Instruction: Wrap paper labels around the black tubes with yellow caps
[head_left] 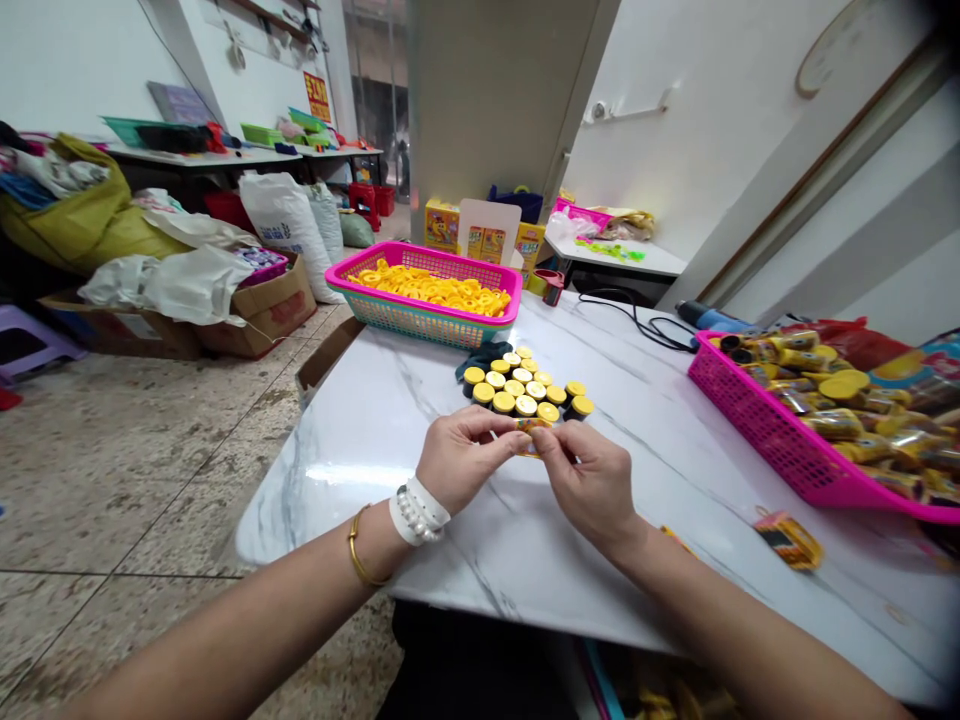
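Note:
My left hand (461, 455) and my right hand (589, 475) meet above the middle of the table. Between their pinched fingertips is a small yellow-orange printed label (531, 424), mostly covered by the fingers. Just beyond the hands, several dark jars with yellow lids (525, 388) stand upright in a tight cluster. Dark cloth or plastic (487, 357) lies behind the jars. To the right of my right forearm lies a small bundle of printed labels (789, 540).
A pink basket (349, 262), nested in a teal one, holds yellow ring-like pieces on the table's far side. Another pink basket (757, 430) of wrapped yellow jars stands at the right. A black cable (645, 320) curves across the back. Cartons and sacks (285, 225) occupy the left floor.

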